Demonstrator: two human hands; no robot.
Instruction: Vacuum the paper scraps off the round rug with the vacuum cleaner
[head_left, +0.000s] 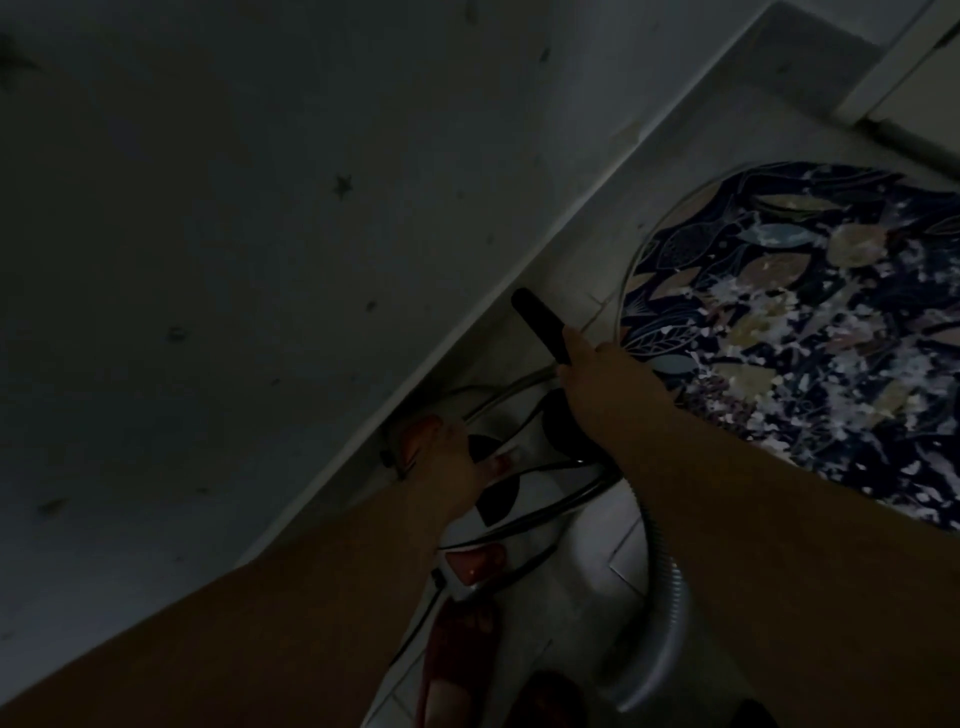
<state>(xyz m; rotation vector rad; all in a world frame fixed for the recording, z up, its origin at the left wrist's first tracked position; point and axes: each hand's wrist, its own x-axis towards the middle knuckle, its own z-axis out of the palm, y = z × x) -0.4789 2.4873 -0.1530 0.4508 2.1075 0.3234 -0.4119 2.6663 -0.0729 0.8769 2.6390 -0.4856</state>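
Note:
The round rug (727, 270), dark blue with a leaf pattern, lies on the right, strewn with white paper scraps (810, 332). My right hand (597, 374) grips the vacuum's black nozzle tube (537, 325), which points up-left over the floor just off the rug's left edge. The grey ribbed hose (670, 613) curves down under my right forearm. My left hand (447, 460) rests on a white power strip (519, 452) by the wall, with its fingers at a black plug (479, 447). The dim light hides the grip.
A dark wall (234, 234) fills the left, with a pale skirting along the white tiled floor (675, 156). The strip has red switches (472, 564) and several black cables. Red slippers (457, 654) are at the bottom. A white door frame (893, 78) stands at the top right.

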